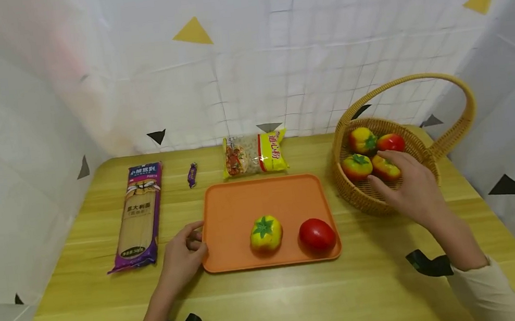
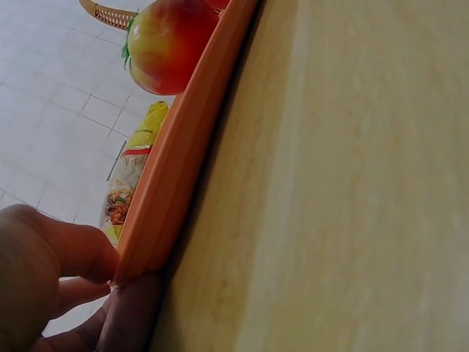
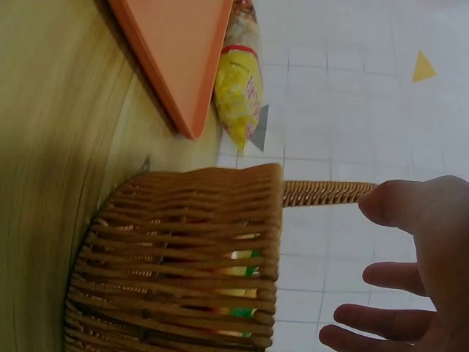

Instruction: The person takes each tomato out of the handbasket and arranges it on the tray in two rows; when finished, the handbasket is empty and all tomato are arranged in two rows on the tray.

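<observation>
My left hand [image 1: 181, 256] pinches the left edge of an orange tray [image 1: 229, 205]; in the left wrist view its fingers [image 2: 80, 249] are at the tray's rim. On the tray lie a yellow toy persimmon [image 1: 266, 234] with a green leafy top and a smooth red fruit [image 1: 317, 235]. My right hand [image 1: 413, 188] reaches over a wicker basket [image 1: 360, 199], thumb and fingers spread, close above a yellow-orange fruit [image 1: 384, 169]. Beside that one sit more toy fruits [image 1: 357, 167] in red and yellow. The right wrist view has the fingers [image 3: 388, 323] spread above the basket's rim, holding nothing.
A tall arched handle [image 1: 463, 123] rises over the basket. Behind the tray lies a yellow-ended food packet [image 1: 252, 154]. To the left are a small purple-wrapped candy [image 1: 192, 175] and a purple pasta pack [image 1: 138, 215]. White sheeting [image 1: 267, 75] surrounds the wooden table [image 1: 273, 305].
</observation>
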Motion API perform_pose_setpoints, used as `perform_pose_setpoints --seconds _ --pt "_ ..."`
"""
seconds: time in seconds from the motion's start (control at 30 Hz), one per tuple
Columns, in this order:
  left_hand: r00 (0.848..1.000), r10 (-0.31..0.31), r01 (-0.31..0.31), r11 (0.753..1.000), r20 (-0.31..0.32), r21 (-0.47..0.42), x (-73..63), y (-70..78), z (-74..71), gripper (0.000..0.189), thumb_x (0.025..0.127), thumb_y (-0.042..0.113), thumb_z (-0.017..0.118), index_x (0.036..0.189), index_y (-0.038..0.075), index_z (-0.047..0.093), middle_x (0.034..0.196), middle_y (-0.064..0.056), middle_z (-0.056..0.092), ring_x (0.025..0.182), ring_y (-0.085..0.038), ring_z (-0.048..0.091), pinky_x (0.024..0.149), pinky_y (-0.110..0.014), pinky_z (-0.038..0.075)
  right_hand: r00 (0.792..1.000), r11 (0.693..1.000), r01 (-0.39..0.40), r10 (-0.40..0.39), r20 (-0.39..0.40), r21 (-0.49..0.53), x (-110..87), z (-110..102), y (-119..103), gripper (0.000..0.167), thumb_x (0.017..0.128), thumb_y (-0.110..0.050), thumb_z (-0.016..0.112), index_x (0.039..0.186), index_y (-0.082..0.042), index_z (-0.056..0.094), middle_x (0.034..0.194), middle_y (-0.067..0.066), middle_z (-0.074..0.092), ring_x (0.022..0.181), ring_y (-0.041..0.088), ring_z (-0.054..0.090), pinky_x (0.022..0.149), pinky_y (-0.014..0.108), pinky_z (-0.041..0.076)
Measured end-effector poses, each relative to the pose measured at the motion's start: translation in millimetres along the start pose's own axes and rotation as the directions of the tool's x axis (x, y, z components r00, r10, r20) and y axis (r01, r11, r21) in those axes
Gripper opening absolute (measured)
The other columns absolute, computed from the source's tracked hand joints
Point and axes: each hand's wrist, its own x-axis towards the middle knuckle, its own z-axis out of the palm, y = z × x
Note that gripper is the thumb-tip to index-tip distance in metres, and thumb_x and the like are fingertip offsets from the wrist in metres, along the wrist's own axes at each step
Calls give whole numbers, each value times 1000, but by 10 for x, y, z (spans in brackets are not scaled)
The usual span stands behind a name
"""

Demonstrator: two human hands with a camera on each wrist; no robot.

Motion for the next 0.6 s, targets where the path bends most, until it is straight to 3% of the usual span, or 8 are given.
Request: perform_pose_setpoints --seconds 0.37,0.6 --pt "1000 -21 21 1000 8 -2 -12 0 -11 50 86 2 65 136 12 61 101 -6 66 82 -16 66 69 -30 53 995 995 -90 92 49 -41 30 -19 205 58 86 -17 78 134 5 55 133 30 53 121 50 48 92 70 35" --pt "1000 1 -1 1000 1 10 4 -11 -1 50 86 3 65 135 13 62 99 -6 67 81 -15 67 67 -31 54 985 987 -141 147 88 -72 10 -57 329 62 89 -24 75 137 7 51 135 34 48 121 54 44 93 70 34"
